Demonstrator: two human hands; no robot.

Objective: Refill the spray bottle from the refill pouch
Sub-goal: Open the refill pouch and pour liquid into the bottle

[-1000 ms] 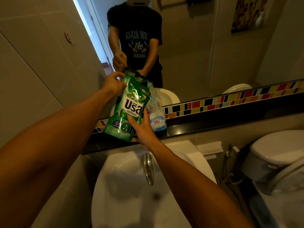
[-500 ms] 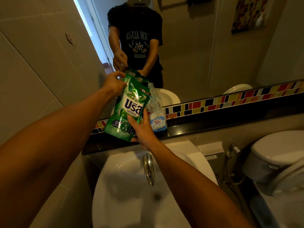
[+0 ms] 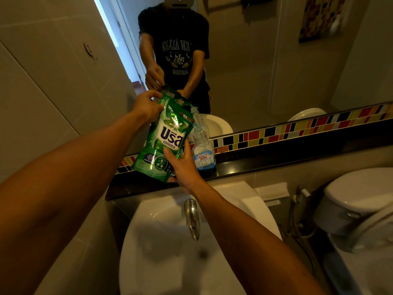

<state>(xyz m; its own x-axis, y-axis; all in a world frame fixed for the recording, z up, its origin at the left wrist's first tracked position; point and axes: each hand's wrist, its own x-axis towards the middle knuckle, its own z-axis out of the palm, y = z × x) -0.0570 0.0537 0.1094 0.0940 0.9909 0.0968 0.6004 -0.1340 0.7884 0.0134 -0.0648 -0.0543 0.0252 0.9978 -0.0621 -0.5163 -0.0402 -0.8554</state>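
Nearest is the white sink (image 3: 161, 262), its chrome tap (image 3: 192, 218) pointing down into the bowl. To the right stands a toilet (image 3: 359, 201) with its lid down, and a hose (image 3: 297, 209) hangs between it and the sink.

Both forearms reach forward over the sink. The right hand (image 3: 185, 167) is closed on the lower right part of the green pouch (image 3: 164, 139), thumb pressed on the printed front and fingers behind it. The left hand (image 3: 147, 106) pinches the pouch's top left corner. The pouch is held tilted, its top leaning to the right toward the bottle (image 3: 202, 145), with its lower edge just above the dark counter (image 3: 276, 160) behind the sink.

The bottle is clear, stands upright on the counter just right of the pouch and touches it. Its top carries no spray head. The pouch's upper right corner sits at the bottle's neck; whether liquid is flowing cannot be told. Dark liquid shows low in the bottle, under a blue and white label.

Behind the counter runs a strip of coloured tiles (image 3: 297, 128), and above it a mirror (image 3: 255, 60) reflects the person holding the pouch
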